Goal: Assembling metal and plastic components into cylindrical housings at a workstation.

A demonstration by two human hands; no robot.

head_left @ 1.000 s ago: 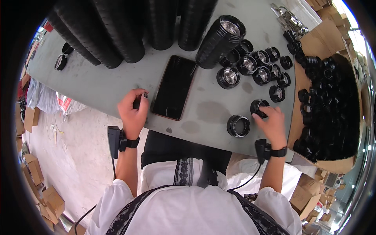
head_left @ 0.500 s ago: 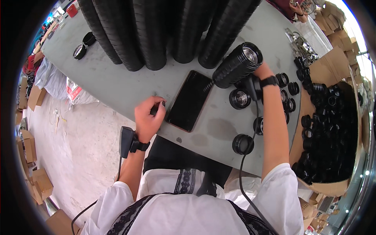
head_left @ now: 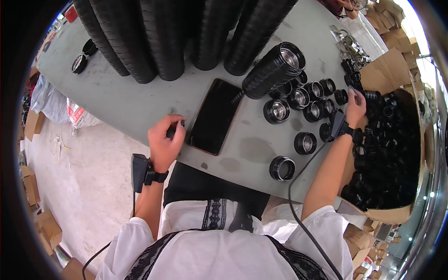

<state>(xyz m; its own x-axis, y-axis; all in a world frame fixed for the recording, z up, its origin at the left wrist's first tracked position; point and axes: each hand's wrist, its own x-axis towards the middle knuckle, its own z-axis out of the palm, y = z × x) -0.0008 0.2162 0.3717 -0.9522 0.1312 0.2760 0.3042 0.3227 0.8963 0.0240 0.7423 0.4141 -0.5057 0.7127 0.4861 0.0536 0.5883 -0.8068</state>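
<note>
My left hand [head_left: 164, 142] rests at the table's near edge, left of a dark-screened phone [head_left: 215, 116]. Its fingers are curled closed, with no object visible in them. My right hand [head_left: 356, 108] reaches out by the cardboard box, its fingers stretched beside a black ring-shaped cap [head_left: 341, 97]. I see nothing held in it. Several black caps with shiny insides stand on the table, among them one cap [head_left: 305, 143] near my right forearm and another cap [head_left: 282, 168] close to the front edge. A ribbed black cylinder [head_left: 268, 74] leans or stands beyond them.
Tall black ribbed columns [head_left: 161, 42] stand at the back of the table. An open cardboard box [head_left: 396, 214] full of black rings is on the right. Metal clamps [head_left: 347, 46] lie at far right, near another person's hand [head_left: 347, 7]. Two caps [head_left: 79, 64] sit far left.
My right hand has moved from behind the ribbed cylinder rightward to the caps beside the box, uncovering the cluster of caps. My left hand keeps its closed pose. The view has shifted slightly.
</note>
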